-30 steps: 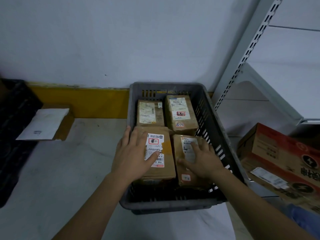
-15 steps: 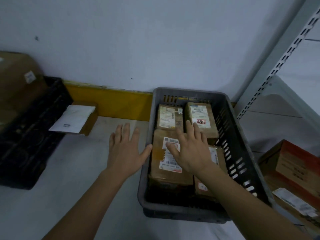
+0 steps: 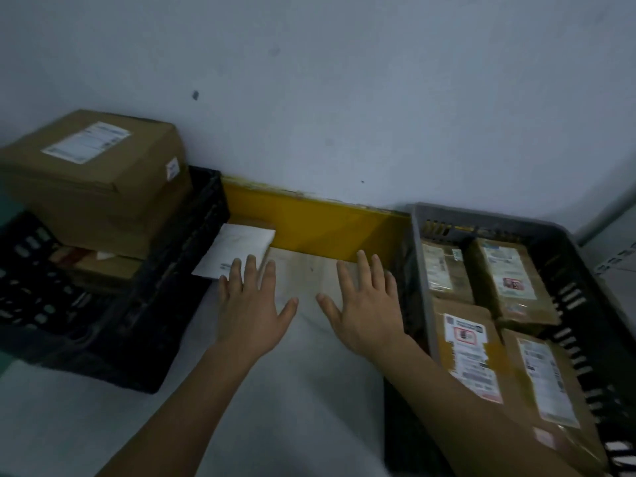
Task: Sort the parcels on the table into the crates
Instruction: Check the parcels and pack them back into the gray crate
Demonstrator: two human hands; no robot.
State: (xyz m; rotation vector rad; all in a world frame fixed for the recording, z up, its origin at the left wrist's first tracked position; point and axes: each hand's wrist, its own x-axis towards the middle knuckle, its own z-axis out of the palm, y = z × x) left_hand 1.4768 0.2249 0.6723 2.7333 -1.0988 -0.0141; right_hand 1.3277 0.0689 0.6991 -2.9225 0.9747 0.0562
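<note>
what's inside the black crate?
A large brown box rises above the black crate rim, resting on more cardboard. What lies beneath is covered.

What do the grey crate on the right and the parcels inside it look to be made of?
The slotted grey crate looks like moulded plastic with a matte finish, judging by its vented walls. The brown parcels inside look like cardboard wrapped in glossy tape, with white paper labels.

Both hands are out of the grey crate now. The right hand no longer rests on the parcels inside; it is flat over the table, fingers spread. The left hand has moved left, its fingertips now reaching the white parcel by the black crate
</note>
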